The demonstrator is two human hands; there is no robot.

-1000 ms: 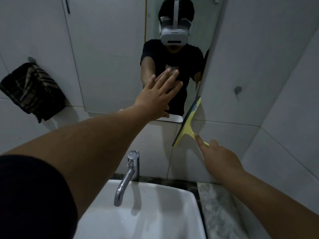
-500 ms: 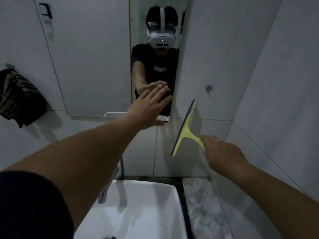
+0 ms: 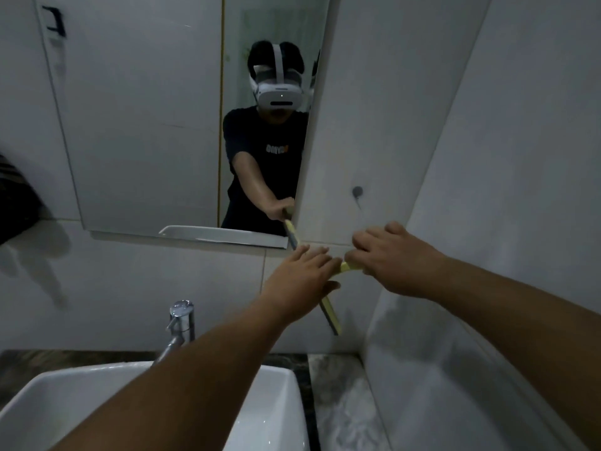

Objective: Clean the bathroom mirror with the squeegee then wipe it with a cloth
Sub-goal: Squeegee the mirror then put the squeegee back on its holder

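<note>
The bathroom mirror (image 3: 146, 125) fills the upper left of the wall and reflects a person in a headset. A yellow squeegee (image 3: 330, 315) with a dark blade lies slanted against the tiles, its top end at the mirror's lower right corner. My right hand (image 3: 396, 258) is closed around its yellow handle. Stretched out flat, my left hand (image 3: 302, 275) covers the middle of the blade, fingers together and extended; whether it grips the blade is hidden. A dark striped cloth (image 3: 16, 196) hangs on the wall at the far left.
A chrome faucet (image 3: 180, 323) stands over the white sink (image 3: 276, 402) below my arms. A marble counter strip (image 3: 341, 402) runs beside the sink. A tiled side wall (image 3: 504, 190) closes in on the right, with a small round wall fitting (image 3: 357, 192) near the mirror.
My left hand has dropped from the mirror glass down onto the squeegee blade. My right hand has turned the squeegee so its blade slants the other way, with its top now at the mirror's corner.
</note>
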